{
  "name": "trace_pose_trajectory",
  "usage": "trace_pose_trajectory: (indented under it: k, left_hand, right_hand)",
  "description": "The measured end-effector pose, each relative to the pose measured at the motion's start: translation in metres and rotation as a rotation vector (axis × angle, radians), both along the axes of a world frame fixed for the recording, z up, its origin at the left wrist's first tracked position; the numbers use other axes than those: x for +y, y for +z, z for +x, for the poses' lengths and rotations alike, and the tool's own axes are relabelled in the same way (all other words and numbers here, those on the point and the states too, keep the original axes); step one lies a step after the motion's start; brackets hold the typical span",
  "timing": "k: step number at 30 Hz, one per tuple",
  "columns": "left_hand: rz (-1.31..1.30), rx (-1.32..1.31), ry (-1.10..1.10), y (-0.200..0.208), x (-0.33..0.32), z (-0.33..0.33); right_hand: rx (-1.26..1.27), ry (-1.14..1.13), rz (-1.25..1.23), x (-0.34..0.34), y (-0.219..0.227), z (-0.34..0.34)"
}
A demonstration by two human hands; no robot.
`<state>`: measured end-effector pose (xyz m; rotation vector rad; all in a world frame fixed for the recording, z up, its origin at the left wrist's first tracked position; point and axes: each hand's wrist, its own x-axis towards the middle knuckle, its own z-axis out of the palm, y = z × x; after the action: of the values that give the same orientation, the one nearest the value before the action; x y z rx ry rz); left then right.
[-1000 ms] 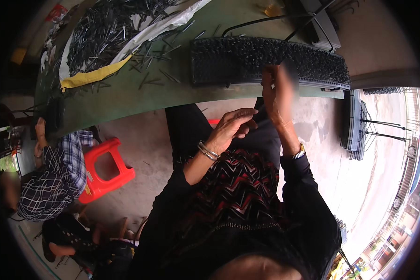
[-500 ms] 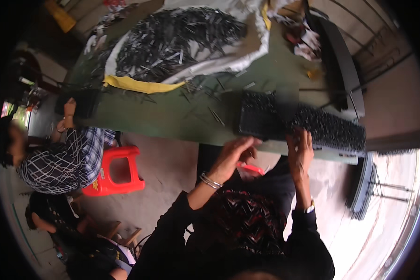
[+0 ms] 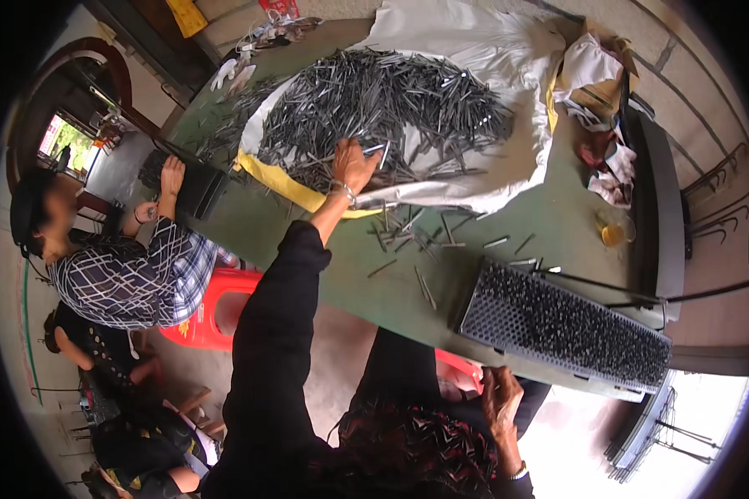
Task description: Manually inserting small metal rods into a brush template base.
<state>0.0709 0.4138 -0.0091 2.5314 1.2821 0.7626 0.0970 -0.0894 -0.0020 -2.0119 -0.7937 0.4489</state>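
Observation:
My left hand [image 3: 356,166] reaches far across the table into a pile of thin dark rods [image 3: 324,108]. Its fingers are closed at the pile's near side, and a few shiny rods show beside the fingertips. The pile lies on an opened white sack [image 3: 508,179] with a yellow edge. Just off the table's near edge is my right hand [image 3: 501,395], its fingers curled; what they hold, if anything, is hidden. Beyond it a long black block with many holes [image 3: 566,324] rests on the table, its holes mostly filled with upright rods, the left end showing open holes.
Loose rods [image 3: 408,233] lie between the sack and the block. A glass of yellow liquid [image 3: 614,229] and crumpled cloths [image 3: 612,175] are at the right. Leftward, another person [image 3: 129,274] works at the same table beside a red stool [image 3: 225,309]. A thin bar [image 3: 607,289] crosses behind the block.
My left hand has gone from the near table edge out to the rod pile. My right hand has come off the block, down toward me. The whole view has shifted.

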Motion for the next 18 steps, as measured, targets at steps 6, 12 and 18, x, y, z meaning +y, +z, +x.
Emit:
trace_pose_trajectory:
  k: [6,12,18]
  left_hand:
    - [-0.265,0.412,0.09,0.01,0.053,0.06]
    - [-0.299,0.599,0.272,-0.003,0.09,0.085]
    - [-0.174,0.58,0.282,-0.003,0.102,0.102]
  right_hand:
    - [0.109,0.038,-0.031,0.01,-0.006,0.003]
    - [0.106,0.064,-0.102,0.006,-0.023,0.007]
    - [0.111,0.068,-0.124,0.013,-0.018,0.011]
